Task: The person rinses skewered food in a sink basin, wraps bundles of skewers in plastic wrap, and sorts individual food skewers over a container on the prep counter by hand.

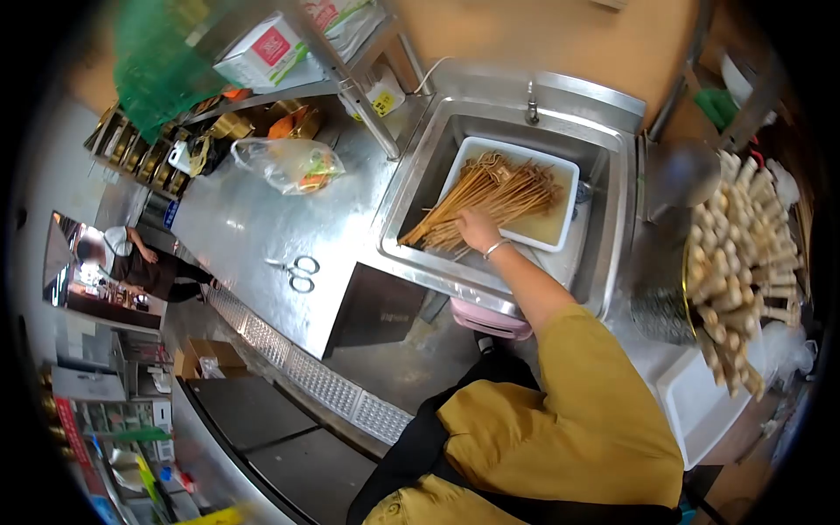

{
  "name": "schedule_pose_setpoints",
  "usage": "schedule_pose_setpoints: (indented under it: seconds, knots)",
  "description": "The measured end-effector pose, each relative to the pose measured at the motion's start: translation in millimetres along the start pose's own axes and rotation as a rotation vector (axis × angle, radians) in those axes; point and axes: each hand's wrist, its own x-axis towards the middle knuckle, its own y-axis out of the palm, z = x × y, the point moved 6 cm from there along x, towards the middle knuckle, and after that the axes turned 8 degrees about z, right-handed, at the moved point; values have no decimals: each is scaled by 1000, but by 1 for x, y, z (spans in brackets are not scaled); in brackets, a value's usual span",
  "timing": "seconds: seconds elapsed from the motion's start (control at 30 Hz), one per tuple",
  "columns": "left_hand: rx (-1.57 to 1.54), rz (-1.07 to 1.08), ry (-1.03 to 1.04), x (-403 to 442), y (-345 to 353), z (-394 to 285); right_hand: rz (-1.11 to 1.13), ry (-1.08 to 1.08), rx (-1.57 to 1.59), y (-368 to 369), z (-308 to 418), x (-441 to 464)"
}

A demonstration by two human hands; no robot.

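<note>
My right hand [478,230] reaches into the steel sink with a bracelet on its wrist. Its fingers are closed on the near ends of a bundle of thin wooden skewers [451,210]. Brownish pieces, too small to name, sit along the skewers' far ends. The skewers lie in a white plastic tub [569,179] holding cloudy liquid, and their near ends stick out over its rim. The tub stands inside the sink [411,188]. My left hand is out of view.
Scissors [297,273] and a plastic bag [289,166] lie on the steel counter [236,227] to the left. A faucet [532,107] rises behind the sink. Many pale sticks [735,254] fill a container at right, above a white tray [700,407]. A person [136,262] stands far left.
</note>
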Motion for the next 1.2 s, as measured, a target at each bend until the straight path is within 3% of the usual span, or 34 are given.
schedule_pose_setpoints:
  seconds: [0.13, 0.3, 0.47, 0.53, 0.57, 0.6, 0.67, 0.73, 0.83, 1.0, 1.13, 1.2]
  knots:
    - [51, -9, -17, 35, 4, -59, 76, 96, -125, 34, -30, 32]
    - [104, 67, -15, 86, 9, -111, 122, 220, -304, 22, -37, 11]
    - [188, 199, 10, 134, 8, -160, 76, 373, -263, -18, -43, -20]
    - [209, 234, 17, 151, 10, -175, -339, 507, -210, -37, -53, -34]
    - [225, 249, 21, 158, 11, -183, -255, 721, -90, -33, -74, -31]
    - [235, 263, 23, 164, 11, -190, -268, 731, -91, -31, -80, -27]
    - [261, 284, 25, 173, 12, -201, -316, 1042, 30, -21, -99, -33]
    - [288, 293, 23, 181, 15, -209, -258, 1103, 156, -10, -107, -19]
    - [331, 286, 5, 187, 12, -220, -178, 1313, 56, 3, -97, 1]
    - [374, 267, -18, 193, 14, -233, -206, 1389, 82, 25, -125, 17]
    - [399, 292, 14, 199, 12, -237, -350, 1238, 150, 32, -152, 5]
    - [406, 380, 149, 209, 4, -238, -262, 1130, 468, 24, -160, 1]
